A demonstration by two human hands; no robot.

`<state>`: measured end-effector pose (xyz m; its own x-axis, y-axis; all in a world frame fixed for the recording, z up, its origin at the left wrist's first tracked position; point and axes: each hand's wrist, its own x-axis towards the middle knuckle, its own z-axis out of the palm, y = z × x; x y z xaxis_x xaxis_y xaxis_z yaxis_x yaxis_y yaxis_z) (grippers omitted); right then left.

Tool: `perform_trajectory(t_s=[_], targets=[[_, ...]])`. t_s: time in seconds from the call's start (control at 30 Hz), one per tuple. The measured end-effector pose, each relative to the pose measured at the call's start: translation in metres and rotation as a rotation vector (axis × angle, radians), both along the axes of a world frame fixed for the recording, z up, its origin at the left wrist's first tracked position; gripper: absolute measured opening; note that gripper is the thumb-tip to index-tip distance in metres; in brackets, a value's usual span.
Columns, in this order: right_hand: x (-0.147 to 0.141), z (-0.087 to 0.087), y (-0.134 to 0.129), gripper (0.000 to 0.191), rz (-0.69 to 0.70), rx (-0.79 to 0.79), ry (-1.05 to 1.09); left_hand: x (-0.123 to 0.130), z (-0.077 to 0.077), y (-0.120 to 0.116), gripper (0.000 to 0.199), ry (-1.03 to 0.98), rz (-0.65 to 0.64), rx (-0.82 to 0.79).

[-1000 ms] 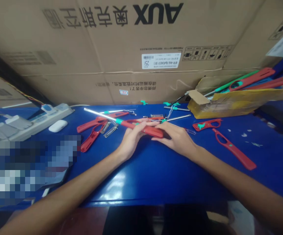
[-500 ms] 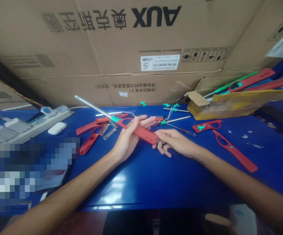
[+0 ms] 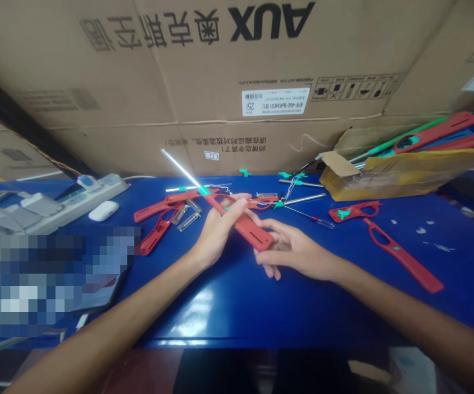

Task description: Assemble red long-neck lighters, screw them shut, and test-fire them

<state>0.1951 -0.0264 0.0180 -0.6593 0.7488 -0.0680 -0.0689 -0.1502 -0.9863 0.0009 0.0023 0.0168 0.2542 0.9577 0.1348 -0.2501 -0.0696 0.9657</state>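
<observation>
A red long-necked lighter (image 3: 253, 231) with a silver tube and a green collar is held tilted above the blue table, its tube pointing up and left. My left hand (image 3: 219, 227) is closed around the middle of its handle, thumb on top. At the handle's lower end, my right hand (image 3: 288, 249) grips with thumb and fingers. Behind my hands lie red handle halves (image 3: 154, 209), small clear fuel tanks (image 3: 188, 220) and metal tubes (image 3: 304, 199) with green parts and wires. A thin screwdriver (image 3: 322, 223) rests right of them.
An open carton (image 3: 388, 178) with more lighters stands at back right. Loose red shells (image 3: 409, 260) lie in front of it. On the left are a power strip (image 3: 76, 202), a white earbud case (image 3: 103, 210) and a blurred-out device. A large cardboard box (image 3: 195, 82) walls off the back.
The lighter has turned to a steeper slant, its handle end now lower. My right hand's fingers have shifted around that end. The whole view has moved slightly.
</observation>
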Motion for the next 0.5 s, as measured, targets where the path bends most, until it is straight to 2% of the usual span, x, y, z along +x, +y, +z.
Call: perform_trajectory(t_s=[0.1, 0.23, 0.3, 0.4, 0.5], targets=[[0.000, -0.003, -0.003, 0.052, -0.107, 0.224, -0.141, -0.001, 0.000, 0.000, 0.053, -0.039, -0.016, 0.060], [0.004, -0.004, -0.006, 0.052, -0.278, 0.787, -0.488, -0.002, 0.001, 0.001, 0.056, -0.056, -0.024, 0.071], [0.006, -0.003, -0.006, 0.054, -0.376, 0.997, -0.587, -0.004, 0.002, 0.000, 0.054, -0.057, -0.019, 0.077], [0.007, 0.001, -0.007, 0.047, -0.471, 1.175, -0.613, -0.006, 0.003, 0.000, 0.051, -0.034, -0.064, 0.084], [0.008, 0.006, -0.008, 0.042, -0.463, 1.331, -0.652, -0.006, 0.003, -0.001, 0.053, -0.054, -0.108, 0.083]])
